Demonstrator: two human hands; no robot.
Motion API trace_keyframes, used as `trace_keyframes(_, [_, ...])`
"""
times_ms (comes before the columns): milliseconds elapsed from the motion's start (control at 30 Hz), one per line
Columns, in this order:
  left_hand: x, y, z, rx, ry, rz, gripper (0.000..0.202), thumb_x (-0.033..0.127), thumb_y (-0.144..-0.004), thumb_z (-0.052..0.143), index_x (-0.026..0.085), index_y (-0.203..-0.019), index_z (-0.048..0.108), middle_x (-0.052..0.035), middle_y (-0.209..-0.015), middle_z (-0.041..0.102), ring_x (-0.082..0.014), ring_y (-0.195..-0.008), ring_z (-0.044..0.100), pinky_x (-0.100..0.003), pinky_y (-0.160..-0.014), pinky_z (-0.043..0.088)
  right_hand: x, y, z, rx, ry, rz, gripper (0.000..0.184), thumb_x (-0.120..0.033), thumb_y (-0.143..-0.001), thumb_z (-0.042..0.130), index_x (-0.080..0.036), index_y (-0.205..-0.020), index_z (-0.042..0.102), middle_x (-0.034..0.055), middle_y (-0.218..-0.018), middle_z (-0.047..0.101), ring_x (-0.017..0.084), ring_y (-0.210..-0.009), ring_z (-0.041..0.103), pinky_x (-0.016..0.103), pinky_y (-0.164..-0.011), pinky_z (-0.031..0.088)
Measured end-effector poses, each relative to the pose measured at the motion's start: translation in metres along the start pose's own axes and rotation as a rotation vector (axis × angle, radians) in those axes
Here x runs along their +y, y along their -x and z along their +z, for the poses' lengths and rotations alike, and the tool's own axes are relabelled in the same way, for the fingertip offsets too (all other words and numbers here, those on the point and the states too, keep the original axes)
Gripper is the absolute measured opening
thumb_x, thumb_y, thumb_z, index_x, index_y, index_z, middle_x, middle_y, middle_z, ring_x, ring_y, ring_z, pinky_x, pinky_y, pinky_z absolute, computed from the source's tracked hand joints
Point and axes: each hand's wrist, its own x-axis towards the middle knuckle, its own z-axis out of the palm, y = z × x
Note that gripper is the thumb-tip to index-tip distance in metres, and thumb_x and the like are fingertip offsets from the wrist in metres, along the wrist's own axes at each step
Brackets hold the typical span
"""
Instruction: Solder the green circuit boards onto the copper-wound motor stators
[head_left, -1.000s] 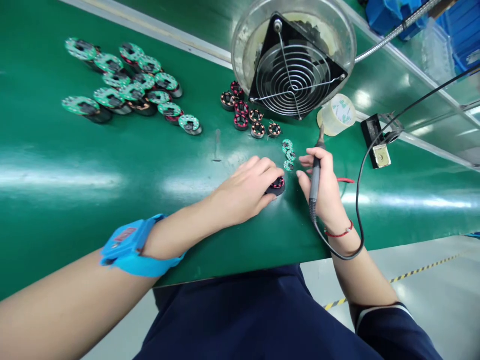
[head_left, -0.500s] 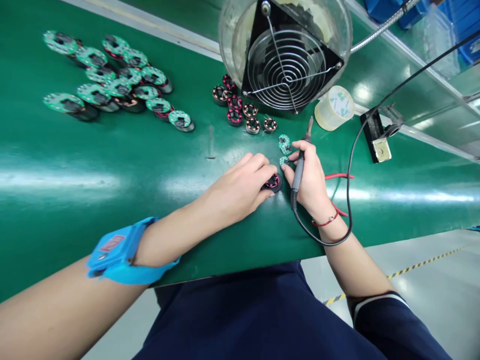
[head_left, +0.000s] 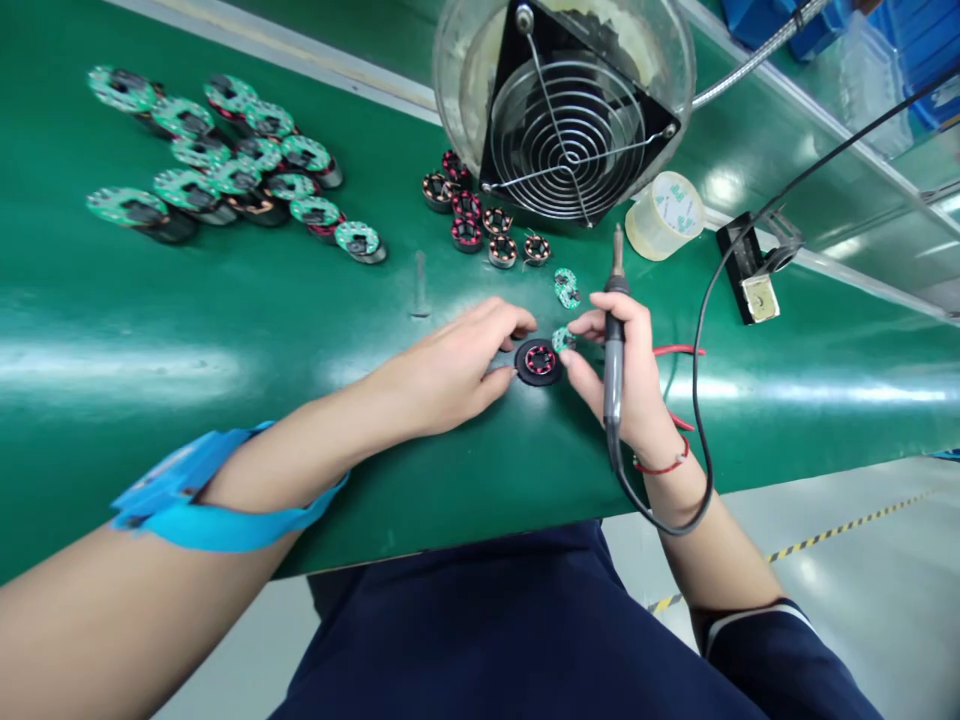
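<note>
My left hand (head_left: 450, 365) rests on the green bench, fingers pinching the left side of a small black coil stator with red windings (head_left: 538, 362). My right hand (head_left: 626, 375) grips a soldering iron (head_left: 615, 330) that points away from me, and its thumb and forefinger pinch a small round green circuit board (head_left: 562, 339) at the stator's right edge. Another small green board (head_left: 566, 288) lies just beyond. A blue strap (head_left: 202, 500) wraps my left wrist.
A black fan with a wire guard (head_left: 574, 130) stands behind, with several bare stators (head_left: 480, 225) at its foot. A cluster of stators topped with green boards (head_left: 232, 165) lies far left. A tape roll (head_left: 665, 215) and a black stand (head_left: 754, 280) sit right.
My left hand has drawn back, uncovering the stator. My right hand picked one small green board from the pile and brought it to the stator's edge, the iron swinging more upright.
</note>
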Motion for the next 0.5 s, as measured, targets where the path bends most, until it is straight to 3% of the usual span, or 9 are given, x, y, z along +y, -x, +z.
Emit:
trace_keyframes(133, [-0.0006,-0.0031,-0.0034,-0.003,0.015,-0.031,0.027,0.022,-0.094,0.051,0.02,-0.117,0.063,-0.0077,-0.109,0.07,-0.0242,-0.097,0.068,-0.041,-0.097,0.059,-0.0153,0.0082,0.0064,-0.074,-0.004,-0.096,0.054,-0.021,-0.099,0.067,-0.034,-0.146,0.043,0.0025,-0.114,0.072,0.024,-0.107,0.07,0.045,-0.102,0.06])
trace_keyframes(500, [0.0051,-0.0091,-0.0055,0.089,0.102,-0.029,0.016,0.028,-0.095,0.052,0.022,-0.09,0.066,-0.0026,-0.089,0.069,-0.0196,-0.078,0.062,-0.034,-0.079,0.05,-0.0134,0.0087,0.009,-0.033,0.107,-0.14,0.052,-0.021,-0.102,0.064,-0.037,-0.147,0.043,0.0028,-0.115,0.072,0.026,-0.104,0.071,0.049,-0.098,0.062])
